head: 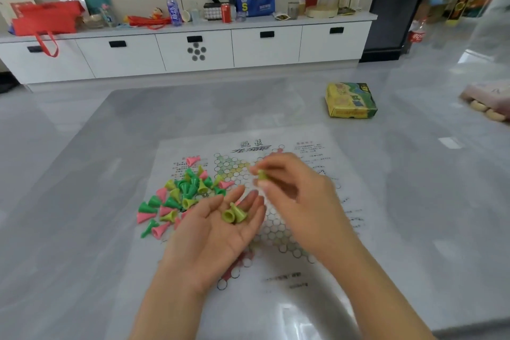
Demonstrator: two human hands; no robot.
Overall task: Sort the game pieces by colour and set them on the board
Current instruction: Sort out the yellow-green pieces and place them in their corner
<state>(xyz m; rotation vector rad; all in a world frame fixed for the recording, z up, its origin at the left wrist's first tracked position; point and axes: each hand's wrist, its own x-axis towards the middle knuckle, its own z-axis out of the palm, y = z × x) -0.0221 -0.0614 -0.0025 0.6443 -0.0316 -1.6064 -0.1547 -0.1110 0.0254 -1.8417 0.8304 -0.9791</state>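
Fingers [260,183] pinching yellow-green piece [262,175], above board [278,229]

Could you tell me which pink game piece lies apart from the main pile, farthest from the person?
The pink piece lying alone on the board's printed text, beyond the pile.

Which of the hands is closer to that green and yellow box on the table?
Right. The right hand is below-left of the box; the left hand lies farther left and nearer the person.

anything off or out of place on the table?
Mostly no. The loose pieces lie tipped over in a mixed-colour heap at the board's left edge, unsorted. One pink piece lies apart, on its side, over the printed text above the heap.
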